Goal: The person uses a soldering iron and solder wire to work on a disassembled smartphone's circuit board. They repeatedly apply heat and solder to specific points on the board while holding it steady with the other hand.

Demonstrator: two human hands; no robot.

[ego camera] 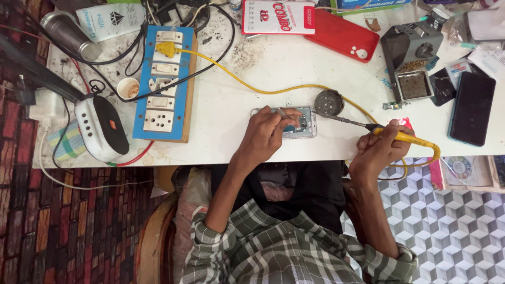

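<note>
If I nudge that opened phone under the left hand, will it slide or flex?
The flat opened phone would probably slide on the smooth white table. Its exposed insides look fragile, so it may flex slightly. The left hand pins it, while the right hand holds the yellow-handled soldering iron.

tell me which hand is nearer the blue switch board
Left. The left hand rests on the opened phone, right of the blue switch board; the right hand, holding the soldering iron, is farther right.

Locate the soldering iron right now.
In the head view, the yellow-handled soldering iron is right of centre, held in the right hand, tip by the round tin.
</note>
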